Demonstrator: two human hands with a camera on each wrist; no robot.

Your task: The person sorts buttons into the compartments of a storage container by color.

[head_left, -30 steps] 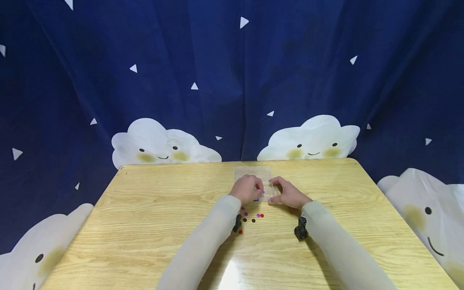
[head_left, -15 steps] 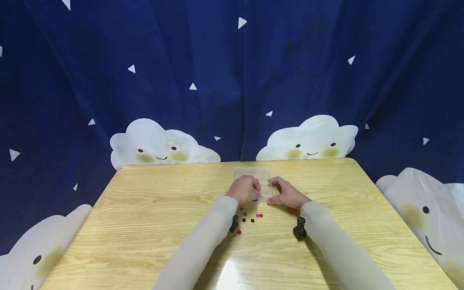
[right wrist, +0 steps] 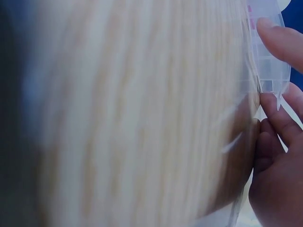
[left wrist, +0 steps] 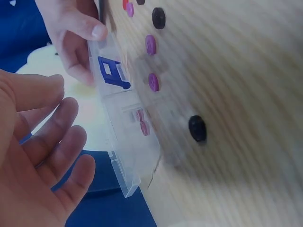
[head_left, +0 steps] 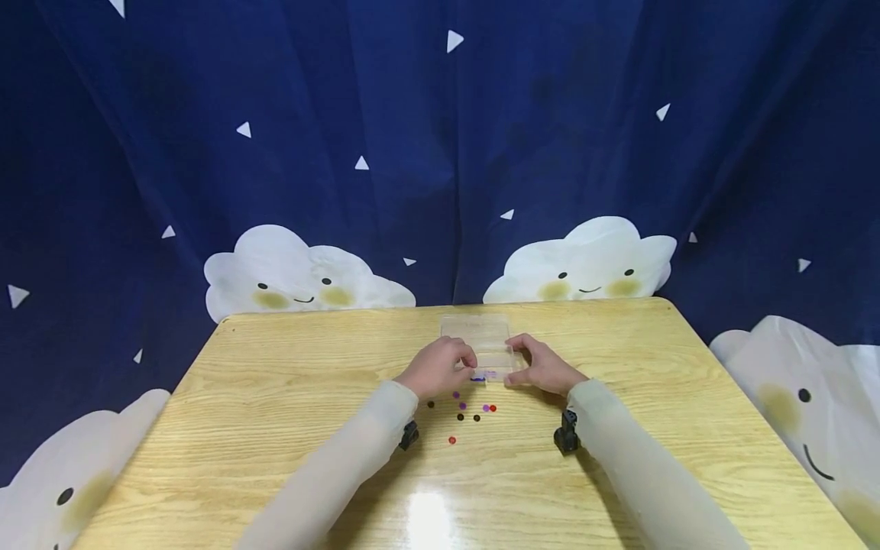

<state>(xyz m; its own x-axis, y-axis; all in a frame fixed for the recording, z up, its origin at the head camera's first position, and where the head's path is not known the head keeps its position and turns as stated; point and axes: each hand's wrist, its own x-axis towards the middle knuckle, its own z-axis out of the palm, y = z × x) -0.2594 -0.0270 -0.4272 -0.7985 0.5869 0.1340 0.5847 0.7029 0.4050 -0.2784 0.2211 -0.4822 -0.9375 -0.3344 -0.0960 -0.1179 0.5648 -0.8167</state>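
Clear box [head_left: 492,360] lies between left hand [head_left: 440,365] and gripping right hand [head_left: 543,368].

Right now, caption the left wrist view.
Left hand beside a clear box the right hand holds; buttons on the table.

In the head view the tabletop [head_left: 289,374] is bright, with glare at six o'clock (burnt nearly white) and soft shadows beside the sleeves [head_left: 337,458] at seven and five. The left wrist view is slightly soft; the right wrist view blurs the tabletop heavily, with brownish shading beside the right hand [right wrist: 279,165] at four.
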